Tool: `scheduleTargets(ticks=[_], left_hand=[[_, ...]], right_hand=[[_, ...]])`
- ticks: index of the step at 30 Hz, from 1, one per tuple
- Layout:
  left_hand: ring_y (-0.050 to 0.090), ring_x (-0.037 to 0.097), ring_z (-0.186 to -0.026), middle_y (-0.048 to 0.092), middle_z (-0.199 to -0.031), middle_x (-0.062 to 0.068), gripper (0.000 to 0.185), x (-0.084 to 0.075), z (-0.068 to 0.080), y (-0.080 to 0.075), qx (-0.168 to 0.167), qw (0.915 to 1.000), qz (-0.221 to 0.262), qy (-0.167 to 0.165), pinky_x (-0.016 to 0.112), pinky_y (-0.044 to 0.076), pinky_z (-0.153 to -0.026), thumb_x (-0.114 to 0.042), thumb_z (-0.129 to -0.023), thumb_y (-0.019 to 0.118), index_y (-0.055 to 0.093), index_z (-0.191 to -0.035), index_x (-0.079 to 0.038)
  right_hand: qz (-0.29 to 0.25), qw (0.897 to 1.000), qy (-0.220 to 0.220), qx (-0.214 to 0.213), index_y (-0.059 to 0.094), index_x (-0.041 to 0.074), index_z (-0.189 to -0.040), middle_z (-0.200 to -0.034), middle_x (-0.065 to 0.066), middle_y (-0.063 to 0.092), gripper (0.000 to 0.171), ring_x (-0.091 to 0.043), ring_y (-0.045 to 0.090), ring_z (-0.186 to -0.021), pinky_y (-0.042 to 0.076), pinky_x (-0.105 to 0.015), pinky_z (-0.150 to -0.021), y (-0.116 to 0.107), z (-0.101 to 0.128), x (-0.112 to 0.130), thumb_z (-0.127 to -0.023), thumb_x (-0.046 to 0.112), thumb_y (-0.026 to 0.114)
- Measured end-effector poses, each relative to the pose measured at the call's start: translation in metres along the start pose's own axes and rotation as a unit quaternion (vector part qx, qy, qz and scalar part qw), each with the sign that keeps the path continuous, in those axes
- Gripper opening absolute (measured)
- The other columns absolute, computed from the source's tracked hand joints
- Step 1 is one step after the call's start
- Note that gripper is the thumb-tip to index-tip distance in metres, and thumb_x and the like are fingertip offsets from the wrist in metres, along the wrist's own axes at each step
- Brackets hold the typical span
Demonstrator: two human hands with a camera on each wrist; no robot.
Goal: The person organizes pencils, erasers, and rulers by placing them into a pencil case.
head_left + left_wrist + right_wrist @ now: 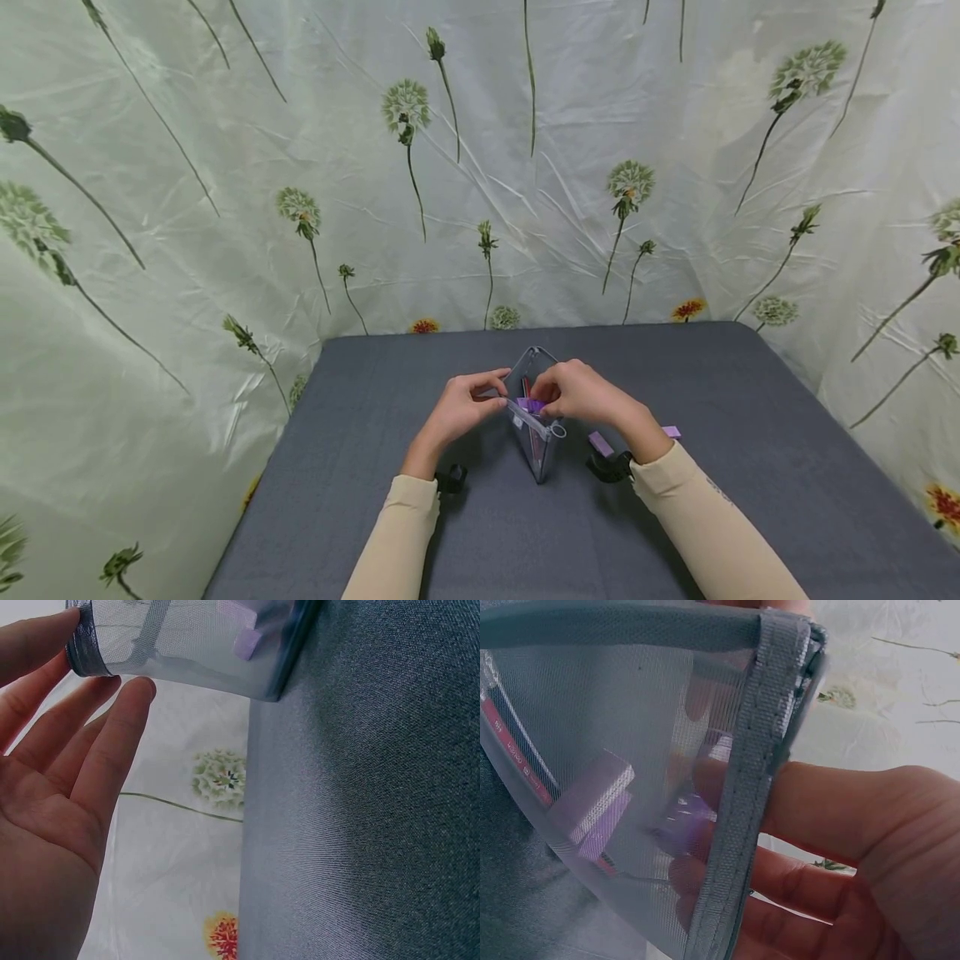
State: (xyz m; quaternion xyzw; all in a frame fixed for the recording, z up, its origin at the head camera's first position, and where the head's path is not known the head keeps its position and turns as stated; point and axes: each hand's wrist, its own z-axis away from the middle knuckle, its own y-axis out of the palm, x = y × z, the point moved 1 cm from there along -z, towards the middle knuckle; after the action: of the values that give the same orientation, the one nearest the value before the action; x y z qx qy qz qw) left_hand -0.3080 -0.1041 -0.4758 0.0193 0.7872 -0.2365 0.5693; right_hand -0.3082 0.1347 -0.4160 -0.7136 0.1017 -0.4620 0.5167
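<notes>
A grey see-through mesh zip pouch stands upright on the table with its top spread apart. My left hand pinches the pouch's near left rim between thumb and fingers. My right hand reaches in over the rim; through the mesh in the right wrist view, its thumb and fingers pinch a small shiny purple object, whose kind I cannot tell. Deeper inside lie small purple blocks and a red pencil-like stick with lettering. A round zip ring hangs at the pouch's right edge.
On the dark grey tablecloth, a purple block lies right of the pouch, and a lilac piece shows behind my right wrist. A black wrist device sits under that wrist. A flower-printed curtain hangs behind the table.
</notes>
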Motion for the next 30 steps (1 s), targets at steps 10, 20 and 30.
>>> scheduleTargets(ticks=[10, 20, 30], left_hand=[[0.061, 0.029, -0.121, 0.057, -0.145, 0.001, 0.003, -0.002, -0.001, -0.001, 0.006, 1.0000, 0.000, 0.001, 0.038, 0.056, -0.092, -0.013, -0.095, 0.071, 0.074, -0.097, -0.013], [0.061, 0.030, -0.122, 0.058, -0.142, 0.000, 0.007, -0.001, 0.000, 0.000, -0.003, 1.0000, 0.003, -0.003, 0.038, 0.057, -0.090, -0.007, -0.094, 0.072, 0.072, -0.092, -0.014], [0.063, 0.025, -0.120, 0.057, -0.143, -0.002, 0.007, 0.001, 0.001, 0.000, -0.002, 1.0000, -0.001, -0.002, 0.034, 0.057, -0.088, -0.010, -0.094, 0.073, 0.072, -0.093, -0.017]], right_hand=[[0.021, 0.993, 0.012, -0.115, 0.076, 0.020, -0.105, -0.099, 0.004, 0.070, 0.019, -0.010, 0.064, -0.089, 0.056, -0.035, -0.078, -0.011, 0.010, 0.005, -0.088, 0.012, 0.080], [0.034, 0.986, 0.028, -0.160, 0.076, 0.018, -0.106, -0.099, 0.007, 0.069, 0.019, -0.017, 0.066, -0.091, 0.057, -0.037, -0.079, -0.021, 0.029, -0.001, -0.088, 0.015, 0.080], [0.032, 0.984, 0.042, -0.169, 0.076, 0.011, -0.110, -0.102, -0.001, 0.071, 0.022, -0.016, 0.065, -0.090, 0.057, -0.039, -0.078, -0.025, 0.050, -0.012, -0.088, 0.013, 0.079]])
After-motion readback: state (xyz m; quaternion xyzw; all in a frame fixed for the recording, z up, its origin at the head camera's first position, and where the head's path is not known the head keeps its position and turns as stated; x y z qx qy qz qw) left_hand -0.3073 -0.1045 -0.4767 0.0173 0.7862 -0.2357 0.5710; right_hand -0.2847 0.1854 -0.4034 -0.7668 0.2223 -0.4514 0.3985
